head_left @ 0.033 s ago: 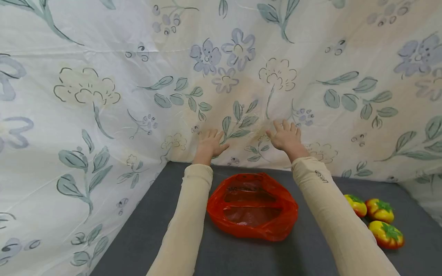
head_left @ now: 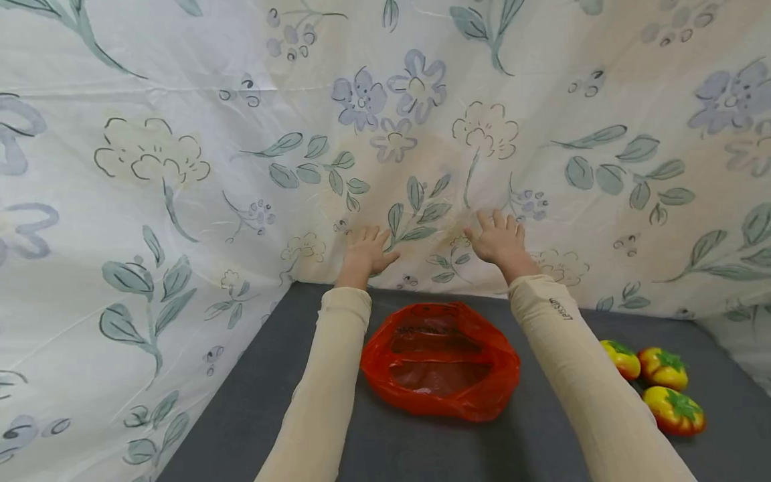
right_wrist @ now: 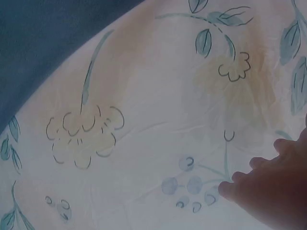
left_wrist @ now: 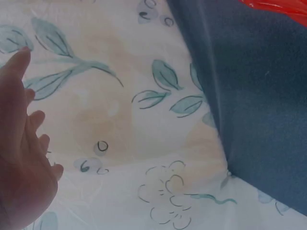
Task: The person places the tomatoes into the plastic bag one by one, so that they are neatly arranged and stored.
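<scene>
Both arms reach forward over a dark grey table. My left hand [head_left: 364, 253] is raised with its fingers spread, in front of the flowered sheet, and holds nothing. To its right my right hand [head_left: 498, 239] is lifted in the same way, fingers apart, also holding nothing. Whether either palm touches the sheet I cannot tell. Between the forearms an orange-red plastic bag [head_left: 442, 410] lies on the table with its mouth spread wide. In the left wrist view, the left hand [left_wrist: 24, 158] shows at the left edge; the right wrist view has the right hand [right_wrist: 273, 187] at lower right.
Several yellow and red tomato-like fruits [head_left: 673, 410] with green tops lie on the table right of the right forearm, which partly covers one. A flowered sheet [head_left: 421, 154] hangs behind and beside the dark table [head_left: 271, 375].
</scene>
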`<state>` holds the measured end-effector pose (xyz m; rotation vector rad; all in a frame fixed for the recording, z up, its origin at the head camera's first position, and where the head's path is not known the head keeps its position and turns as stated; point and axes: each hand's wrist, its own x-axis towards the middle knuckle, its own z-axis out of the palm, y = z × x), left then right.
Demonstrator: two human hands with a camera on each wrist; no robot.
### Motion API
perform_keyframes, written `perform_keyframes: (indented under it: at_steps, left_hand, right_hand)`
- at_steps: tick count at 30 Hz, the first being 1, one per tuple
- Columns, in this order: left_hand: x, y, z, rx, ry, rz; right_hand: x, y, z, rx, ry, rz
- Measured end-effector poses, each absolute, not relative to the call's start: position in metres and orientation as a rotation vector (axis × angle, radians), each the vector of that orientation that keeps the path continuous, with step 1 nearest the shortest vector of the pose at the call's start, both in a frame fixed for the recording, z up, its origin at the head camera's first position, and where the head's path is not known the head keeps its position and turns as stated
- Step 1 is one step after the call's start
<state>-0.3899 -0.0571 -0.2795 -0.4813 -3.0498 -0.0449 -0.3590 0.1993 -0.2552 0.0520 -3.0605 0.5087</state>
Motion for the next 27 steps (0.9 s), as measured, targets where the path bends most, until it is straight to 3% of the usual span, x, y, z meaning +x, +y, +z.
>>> perform_keyframes:
  at_steps: [8,21,27]
  left_hand:
    - [-0.391,-0.056,-0.281,-0.554,-3.008,-0.105]
    - [-0.381,-0.074,-0.311,-0.803,-2.893,-0.283]
    - [-0.366,-0.077,-0.328,-0.965,-2.820,-0.309]
  right_hand:
    - [-0.362,0.203,-0.264,0.194,-2.883,0.730]
    - [-0.335,0.226,-0.279,0.388,-2.134,2.041]
    - [-0.314,0.245,-0.281,0.474,-1.820,2.360]
